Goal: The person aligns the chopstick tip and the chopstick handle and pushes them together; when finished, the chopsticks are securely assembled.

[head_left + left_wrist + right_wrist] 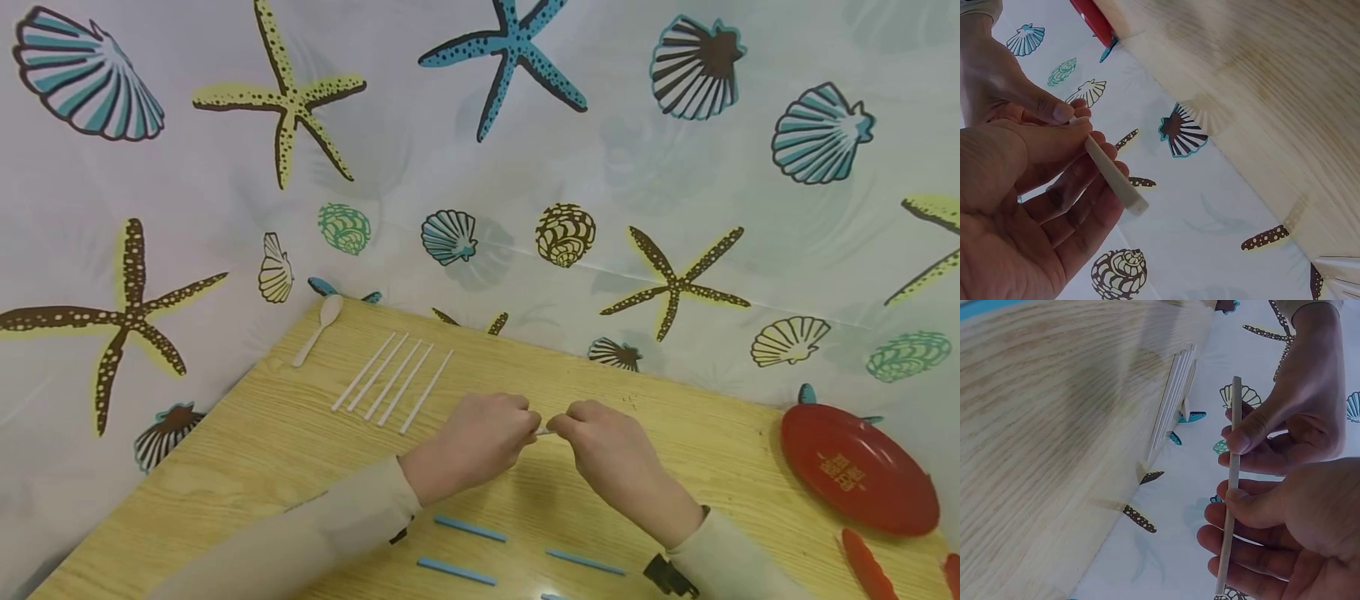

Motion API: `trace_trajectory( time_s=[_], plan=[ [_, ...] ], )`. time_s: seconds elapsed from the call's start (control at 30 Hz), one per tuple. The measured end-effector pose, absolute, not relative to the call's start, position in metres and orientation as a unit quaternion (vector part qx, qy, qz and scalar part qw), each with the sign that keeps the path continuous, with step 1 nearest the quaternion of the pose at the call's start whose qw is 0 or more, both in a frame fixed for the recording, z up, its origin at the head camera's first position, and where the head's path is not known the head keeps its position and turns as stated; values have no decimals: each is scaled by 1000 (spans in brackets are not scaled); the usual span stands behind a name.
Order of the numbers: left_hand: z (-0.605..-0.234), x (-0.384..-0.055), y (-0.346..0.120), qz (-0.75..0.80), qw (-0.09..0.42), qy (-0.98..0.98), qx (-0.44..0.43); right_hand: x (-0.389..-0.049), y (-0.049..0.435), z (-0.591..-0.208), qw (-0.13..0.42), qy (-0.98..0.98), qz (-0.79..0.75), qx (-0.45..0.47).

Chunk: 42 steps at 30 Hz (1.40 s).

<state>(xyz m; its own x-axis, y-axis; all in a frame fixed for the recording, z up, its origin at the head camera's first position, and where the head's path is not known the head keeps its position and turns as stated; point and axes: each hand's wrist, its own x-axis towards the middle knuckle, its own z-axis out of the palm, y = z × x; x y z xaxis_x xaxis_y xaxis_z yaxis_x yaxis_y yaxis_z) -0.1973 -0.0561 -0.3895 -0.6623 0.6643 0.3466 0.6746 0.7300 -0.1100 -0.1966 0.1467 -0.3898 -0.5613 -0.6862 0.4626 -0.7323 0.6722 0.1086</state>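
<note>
A thin white stick (1234, 469) is held by both hands above the table. My left hand (480, 442) pinches one part of it between thumb and fingers, and my right hand (622, 458) pinches it close beside. Only a short piece of the stick shows between the fists in the head view. One blunt end of the stick (1116, 181) lies along the left fingers in the left wrist view. Five-odd similar matters aside, several white sticks (392, 383) lie side by side on the table, left of my left hand.
A white spoon (318, 329) lies at the table's far left corner. Several blue sticks (470, 528) rest near the front, below the hands. At the right are a red plate (858, 471) and a red wavy-edged object (866, 565). A shell-patterned cloth (495, 183) hangs behind the wooden table.
</note>
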Motion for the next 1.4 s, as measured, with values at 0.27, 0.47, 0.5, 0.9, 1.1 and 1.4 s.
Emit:
trace_trajectory(
  time_s=[0.27,0.47,0.5,0.9,1.1,1.4],
  plan=[
    [-391,-201,-55,-29,138,-932,-333,-198,147,-390,250,-870,90,415],
    [-389,-213,-65,-96,89,-948,-290,-196,152,-392,252,-855,132,434],
    [-389,-215,-67,-110,81,-949,-283,-195,152,-393,246,-853,140,438],
    [-411,-250,-88,-185,-26,-964,-188,-169,166,-405,27,-878,154,451],
    [-420,-263,-104,-183,-53,-969,-158,-159,172,-412,-90,-880,112,452],
    [-424,-274,-112,-179,-72,-971,-138,-154,172,-416,-137,-878,108,445]
  ],
)
